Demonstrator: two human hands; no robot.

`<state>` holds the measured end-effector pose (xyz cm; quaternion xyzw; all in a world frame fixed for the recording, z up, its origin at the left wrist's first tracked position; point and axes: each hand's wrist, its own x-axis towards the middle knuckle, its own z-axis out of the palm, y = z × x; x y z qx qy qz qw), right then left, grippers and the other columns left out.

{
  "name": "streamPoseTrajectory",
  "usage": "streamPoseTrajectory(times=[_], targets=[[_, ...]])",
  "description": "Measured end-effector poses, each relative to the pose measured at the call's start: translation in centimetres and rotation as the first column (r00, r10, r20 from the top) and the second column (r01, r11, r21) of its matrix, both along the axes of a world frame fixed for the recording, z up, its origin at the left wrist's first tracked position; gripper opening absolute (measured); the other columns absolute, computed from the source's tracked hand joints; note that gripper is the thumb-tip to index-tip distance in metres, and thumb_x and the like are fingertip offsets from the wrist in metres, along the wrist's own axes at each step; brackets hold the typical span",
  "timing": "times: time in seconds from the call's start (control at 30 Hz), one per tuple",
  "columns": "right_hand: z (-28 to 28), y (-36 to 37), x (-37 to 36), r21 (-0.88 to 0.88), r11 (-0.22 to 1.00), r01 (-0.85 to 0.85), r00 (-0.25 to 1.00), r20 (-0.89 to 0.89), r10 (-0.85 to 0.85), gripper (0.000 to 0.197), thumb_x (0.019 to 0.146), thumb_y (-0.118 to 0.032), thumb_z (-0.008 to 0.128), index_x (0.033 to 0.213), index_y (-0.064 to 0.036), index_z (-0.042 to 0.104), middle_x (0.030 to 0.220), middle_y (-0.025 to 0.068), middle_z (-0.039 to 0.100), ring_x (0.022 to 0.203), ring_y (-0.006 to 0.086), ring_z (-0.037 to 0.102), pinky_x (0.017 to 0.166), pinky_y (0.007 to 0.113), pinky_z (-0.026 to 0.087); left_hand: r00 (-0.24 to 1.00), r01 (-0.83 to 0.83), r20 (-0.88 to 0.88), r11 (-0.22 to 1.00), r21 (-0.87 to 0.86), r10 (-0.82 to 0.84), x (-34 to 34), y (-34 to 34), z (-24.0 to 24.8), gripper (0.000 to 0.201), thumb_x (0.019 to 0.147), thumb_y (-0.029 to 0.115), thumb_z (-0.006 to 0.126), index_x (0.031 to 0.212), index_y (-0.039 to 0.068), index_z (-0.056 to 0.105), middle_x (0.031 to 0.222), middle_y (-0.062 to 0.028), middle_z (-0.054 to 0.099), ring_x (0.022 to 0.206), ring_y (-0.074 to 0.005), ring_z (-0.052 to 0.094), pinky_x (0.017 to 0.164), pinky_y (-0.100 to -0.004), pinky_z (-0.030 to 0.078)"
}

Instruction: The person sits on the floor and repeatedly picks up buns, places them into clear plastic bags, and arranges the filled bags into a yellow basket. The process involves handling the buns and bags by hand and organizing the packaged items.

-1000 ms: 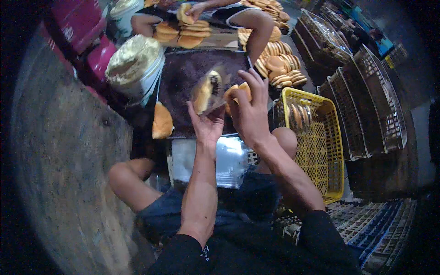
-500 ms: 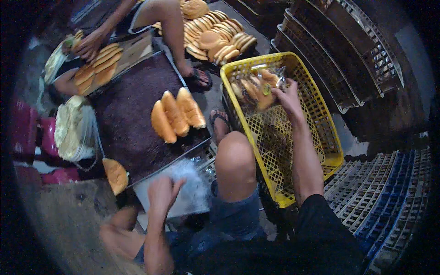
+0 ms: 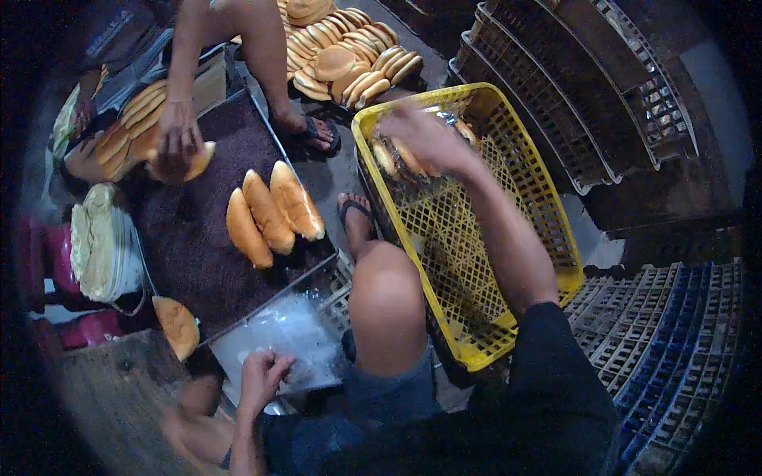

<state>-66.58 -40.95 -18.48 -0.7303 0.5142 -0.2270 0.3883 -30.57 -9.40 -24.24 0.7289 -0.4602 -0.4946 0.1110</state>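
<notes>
My right hand (image 3: 425, 139) reaches into the far end of a yellow plastic basket (image 3: 548, 230), resting on bagged bread rolls (image 3: 393, 157) lying there; whether it grips one is unclear. My left hand (image 3: 262, 377) is low at my lap, fingers pinching a stack of clear plastic bags (image 3: 298, 337). Three long bread rolls (image 3: 270, 210) lie side by side on a dark tray (image 3: 194, 238) in front of me. Another person's hand (image 3: 178, 143) holds a roll at the tray's far edge.
Several rolls are piled at the top (image 3: 345, 55) by the other person's sandalled foot (image 3: 313, 131). A bag of flat breads (image 3: 99, 250) sits at left, a single roll (image 3: 176, 325) near it. Dark crates (image 3: 603, 87) stack at right; blue crates (image 3: 675, 349) lower right.
My right hand went from the tray to the yellow basket and now rests on the bagged rolls. My left hand dropped to the plastic bags. The view swung right.
</notes>
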Motion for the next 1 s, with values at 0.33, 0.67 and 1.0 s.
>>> streamPoseTrajectory(times=[0.33,0.67,1.0], targets=[[4.9,19.4,14.1,-0.111,0.984,-0.142,0.9,0.4,0.175,0.014,0.095,-0.013,0.052,0.091,0.0003,0.052,0.084,0.009,0.062,0.079,0.0167,0.064,0.066,0.03,0.053,0.387,-0.631,-0.806,0.766,0.122,0.447,-4.9,-4.7,3.3,0.034,0.091,0.036,0.059,0.082,0.004,0.065,0.074,-0.0095,0.066,0.068,-0.0192,0.064,0.061,-0.0292,0.05],[6.3,23.7,20.8,0.348,0.937,-0.019,0.72,0.655,-0.229,0.017,0.094,-0.017,0.055,0.093,0.0001,0.053,0.079,0.0071,0.057,0.062,0.0151,0.062,0.052,0.025,0.052,0.107,-0.933,-0.903,0.356,0.054,0.416,4.1,-4.4,7.2,0.026,0.089,0.032,0.064,0.097,0.007,0.06,0.092,-0.0071,0.066,0.084,-0.0158,0.064,0.067,-0.03,0.053],[1.2,7.9,37.0,-0.633,0.761,-0.144,0.989,-0.069,0.13,0.024,0.085,-0.026,0.064,0.099,-0.0074,0.059,0.091,0.0177,0.063,0.083,0.037,0.059,0.072,0.046,0.048,-0.15,-0.963,-0.804,-0.269,-0.012,0.575,18.7,-9.2,0.6,0.039,0.088,0.037,0.064,0.087,-0.001,0.061,0.083,-0.0115,0.065,0.066,-0.021,0.064,0.056,-0.033,0.053]])
